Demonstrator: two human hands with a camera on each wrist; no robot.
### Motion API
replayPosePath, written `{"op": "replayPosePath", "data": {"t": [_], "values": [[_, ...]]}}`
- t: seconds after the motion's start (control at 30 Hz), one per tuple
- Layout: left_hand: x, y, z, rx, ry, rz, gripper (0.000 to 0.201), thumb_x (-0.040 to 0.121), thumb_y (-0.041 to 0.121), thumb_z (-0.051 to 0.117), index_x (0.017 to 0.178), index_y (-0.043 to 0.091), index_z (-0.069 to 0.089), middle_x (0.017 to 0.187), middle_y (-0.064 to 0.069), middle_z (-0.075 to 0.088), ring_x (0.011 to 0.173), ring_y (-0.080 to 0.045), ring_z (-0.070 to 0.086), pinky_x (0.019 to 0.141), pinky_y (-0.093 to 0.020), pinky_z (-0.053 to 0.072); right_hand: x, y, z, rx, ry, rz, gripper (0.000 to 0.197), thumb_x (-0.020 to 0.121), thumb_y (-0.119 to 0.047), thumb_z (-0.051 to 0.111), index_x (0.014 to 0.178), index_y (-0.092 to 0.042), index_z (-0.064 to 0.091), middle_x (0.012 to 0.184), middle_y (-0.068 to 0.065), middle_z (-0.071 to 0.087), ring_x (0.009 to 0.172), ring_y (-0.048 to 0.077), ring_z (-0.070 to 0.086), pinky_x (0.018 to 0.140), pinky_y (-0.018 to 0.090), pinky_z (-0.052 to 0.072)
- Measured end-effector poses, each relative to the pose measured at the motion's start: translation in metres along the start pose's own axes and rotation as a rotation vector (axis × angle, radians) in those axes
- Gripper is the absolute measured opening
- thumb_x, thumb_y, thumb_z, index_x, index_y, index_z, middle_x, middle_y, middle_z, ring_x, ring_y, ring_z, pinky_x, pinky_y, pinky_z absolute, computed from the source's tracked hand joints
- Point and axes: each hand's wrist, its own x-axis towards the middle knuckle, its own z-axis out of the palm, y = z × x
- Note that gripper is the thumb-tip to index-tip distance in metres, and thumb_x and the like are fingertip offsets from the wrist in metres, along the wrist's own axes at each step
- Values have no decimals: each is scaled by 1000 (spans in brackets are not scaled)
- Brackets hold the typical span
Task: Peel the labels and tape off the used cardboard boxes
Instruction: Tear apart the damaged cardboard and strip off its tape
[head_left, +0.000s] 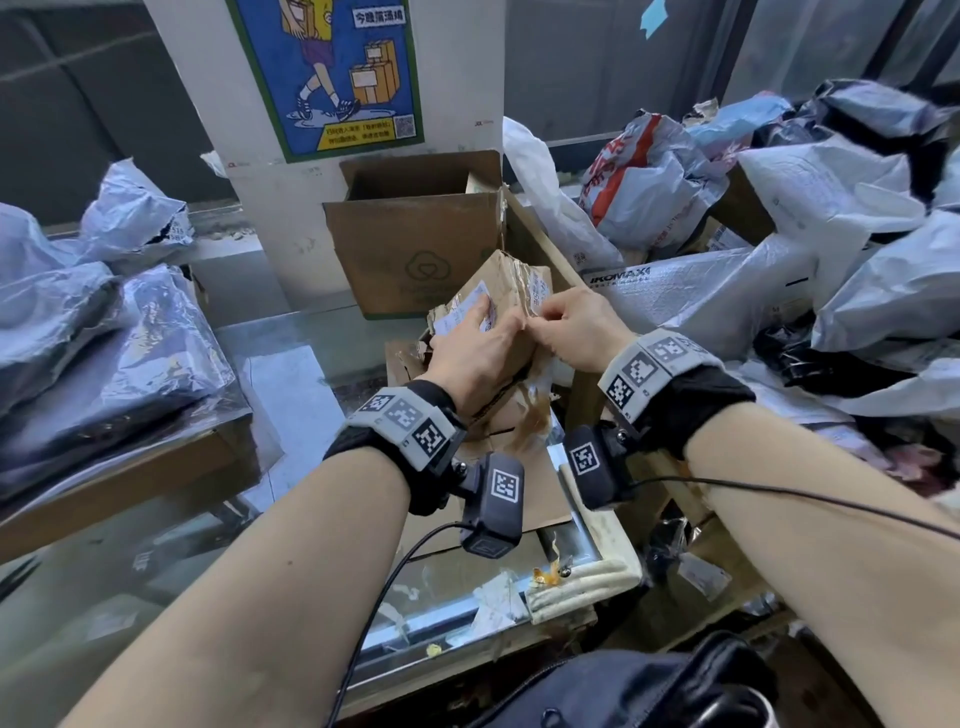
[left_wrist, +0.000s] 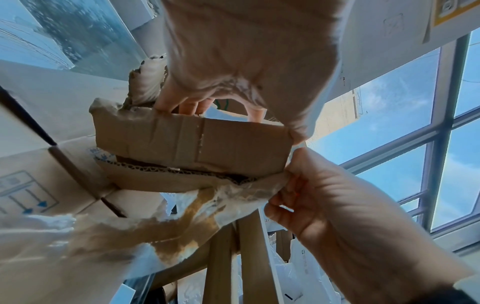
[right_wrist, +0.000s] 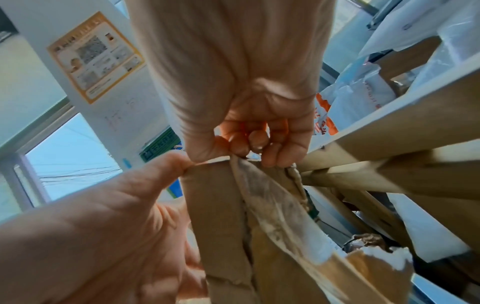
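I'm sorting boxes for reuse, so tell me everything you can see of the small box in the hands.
The small box is brown corrugated cardboard, crushed, torn at its edges and tilted. A white label is stuck on its upper face, and clear tape hangs off it, torn and crumpled. The left hand grips it from above, fingers over the label; the right hand pinches at its right edge.

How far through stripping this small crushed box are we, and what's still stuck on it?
Done: a strip of tape already hangs loose, with brown paper fibre stuck to it. In hand: the left hand grips the small box while the right hand pinches tape at its top edge. Left: the white label is still stuck on, and the bigger open box behind is untouched.
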Motion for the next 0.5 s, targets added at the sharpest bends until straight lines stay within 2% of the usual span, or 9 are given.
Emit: {"op": "replayPosePath", "data": {"t": [0.07, 0.1, 0.13, 0.2, 0.27, 0.33, 0.43, 0.5], "values": [[3, 0, 2, -3, -1, -5, 88, 69, 69, 30, 151, 38, 20, 154, -7, 32, 141, -34, 23, 115, -42, 22, 2, 6, 0, 93, -42, 49, 40, 69, -58, 55, 53, -22, 60, 57, 4, 56, 65, 28, 59, 69, 47, 53], [3, 0, 2, 0, -10, -3, 88, 69, 69, 29, 151, 38, 20, 154, -6, 32, 141, -34, 23, 116, -42, 21, 2, 7, -2, 152, -78, 55, 38, 74, -55, 59, 55, -21, 62, 58, 5, 56, 63, 27, 58, 68, 45, 53], [2, 0, 2, 11, -15, 4, 88, 70, 70, 28, 151, 37, 20, 155, -5, 31, 141, -34, 22, 116, -41, 20, 1, 8, -4, 214, -132, 51, 36, 82, -46, 62, 57, -19, 62, 60, 6, 54, 60, 24, 54, 66, 41, 52], [5, -2, 2, 25, -17, 4, 81, 79, 71, 30, 152, 37, 18, 157, -5, 27, 143, -35, 19, 115, -41, 16, 2, 7, -11, 321, -273, 28, 28, 94, -24, 56, 72, -7, 59, 66, 8, 52, 60, 16, 52, 60, 26, 50], [11, -6, 3, 15, -2, -6, 68, 91, 66, 32, 151, 40, 16, 158, -8, 22, 144, -34, 14, 116, -42, 13, 2, 3, -19, 304, -357, 31, 26, 98, -16, 49, 75, -6, 55, 69, 7, 53, 61, 14, 54, 57, 19, 48], [13, -8, 2, 23, -7, -3, 64, 94, 63, 31, 151, 39, 16, 158, -7, 22, 145, -33, 14, 118, -43, 12, 5, -2, -25, 245, -367, 37, 29, 98, -20, 47, 76, -4, 56, 71, 9, 54, 61, 16, 55, 55, 19, 48], [14, -9, -1, -9, -30, 15, 72, 89, 71, 30, 151, 39, 17, 158, -4, 23, 146, -31, 14, 119, -47, 13, 11, -8, -29, 49, -347, -19, 47, 92, -39, 56, 86, 7, 64, 77, 16, 61, 67, 23, 56, 66, 33, 51], [13, -11, -1, -31, -35, 22, 69, 90, 69, 31, 151, 39, 18, 158, -2, 24, 146, -28, 17, 118, -46, 15, 13, -12, -29, -6, -350, -26, 49, 88, -42, 61, 88, 7, 66, 79, 15, 65, 67, 20, 58, 67, 30, 53]]}}
